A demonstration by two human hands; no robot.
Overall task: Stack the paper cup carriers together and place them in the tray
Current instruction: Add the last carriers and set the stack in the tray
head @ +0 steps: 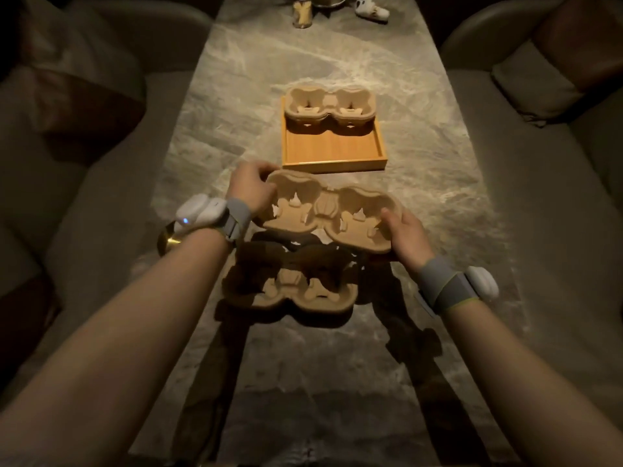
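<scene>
I hold a brown two-cup paper carrier [323,214] tilted in the air above the table. My left hand [251,190] grips its far left end and my right hand [404,235] grips its right end. Just below and nearer to me, another carrier [293,288] lies flat on the table, partly in shadow. A wooden tray [333,151] sits beyond my hands, and a stack of carriers [328,109] stands in its far half.
The long marble table [236,96] runs away from me between two sofas [84,163] with cushions. A glass jar [302,13] and a white device [371,8] stand at the table's far end.
</scene>
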